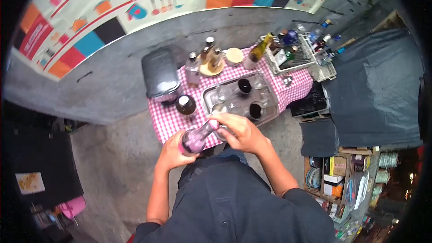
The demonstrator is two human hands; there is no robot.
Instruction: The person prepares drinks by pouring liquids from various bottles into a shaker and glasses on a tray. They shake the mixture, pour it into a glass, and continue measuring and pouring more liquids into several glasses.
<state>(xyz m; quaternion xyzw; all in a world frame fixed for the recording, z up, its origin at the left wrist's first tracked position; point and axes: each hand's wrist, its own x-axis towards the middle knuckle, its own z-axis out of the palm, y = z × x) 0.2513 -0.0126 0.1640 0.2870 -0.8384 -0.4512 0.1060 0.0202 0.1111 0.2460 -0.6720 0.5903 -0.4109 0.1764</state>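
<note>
Close to my body, my left hand (174, 152) wraps around a clear glass bottle (196, 140) with a pinkish-purple tint. The bottle is tilted, its neck pointing up and to the right. At the top of that neck, my right hand (240, 134) has its fingers closed around the mouth; whether a cap is there cannot be made out. Just beyond my hands lies a metal tray (208, 94) on the table. It bears several clear glasses and two glasses of dark liquid, one dark glass (244, 86) at the back and another dark glass (255, 111) nearer me.
A pink checked cloth (164, 123) covers the table. A dark bottle with a white cap (185, 105) stands left of the tray, near a black lidded container (161, 74). Several bottles stand behind, around a yellow-green bottle (258, 54). A wire basket (288, 58) holds more bottles.
</note>
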